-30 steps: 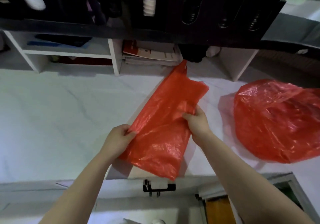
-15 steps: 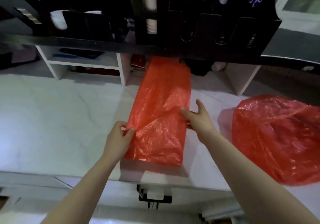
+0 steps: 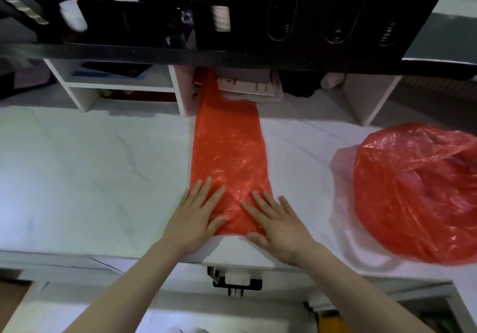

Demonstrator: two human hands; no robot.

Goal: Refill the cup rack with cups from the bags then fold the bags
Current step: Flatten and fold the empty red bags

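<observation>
Head view: I see both hands lying flat with fingers spread, the left hand [image 3: 192, 219] and the right hand [image 3: 277, 225] pressing the near end of a red bag [image 3: 228, 157] on the white counter [image 3: 90, 178]; neither pinches anything. The bag lies as a long flat strip, its far end beside some papers [image 3: 247, 87]. I judge the folding is only at its beginning, with no cross fold made yet. To the right, well apart, a second bag [image 3: 418, 193] is puffed up; I cannot tell if cups remain inside. In the far dark rack [image 3: 309, 10] one slot shows cups [image 3: 220, 16], and others look empty. I can read no writing, because the print on the papers is blurred.
</observation>
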